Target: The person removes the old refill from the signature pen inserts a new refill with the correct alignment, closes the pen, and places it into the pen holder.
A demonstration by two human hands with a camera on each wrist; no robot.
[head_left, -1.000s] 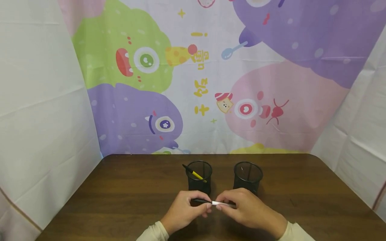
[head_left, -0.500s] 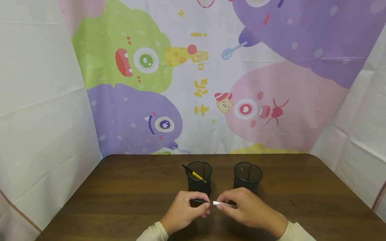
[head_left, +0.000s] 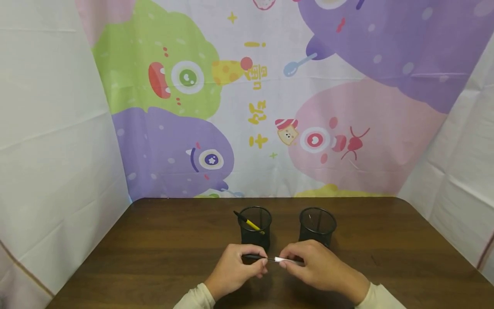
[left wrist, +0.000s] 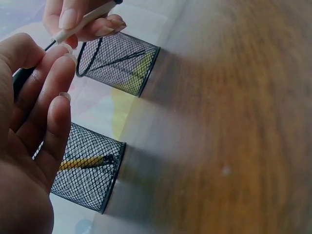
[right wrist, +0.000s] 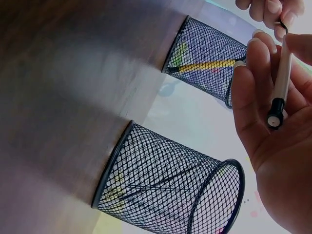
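Between thumb and fingers, the left hand (head_left: 233, 268) pinches a black pen part (head_left: 252, 256). Facing it, the right hand (head_left: 322, 268) grips a white barrel (head_left: 283, 260) with a black end, seen in the right wrist view as a white barrel (right wrist: 282, 78) lying across the fingers. A thin dark refill (head_left: 271, 259) spans the small gap between the two parts. Behind the left hand stands a black mesh cup (head_left: 254, 238) with a yellow and black pen (head_left: 251, 224) leaning in it. A second mesh cup (head_left: 316, 236) stands behind the right hand.
Both cups stand on a brown wooden table (head_left: 154, 244). A printed cloth (head_left: 254, 171) with cartoon figures hangs behind the table's far edge, and white cloth walls (head_left: 58, 128) rise at both sides.
The hands have drawn slightly apart, and the gap between the black part and the white barrel has widened, with more of the thin refill showing. The cups have not moved.
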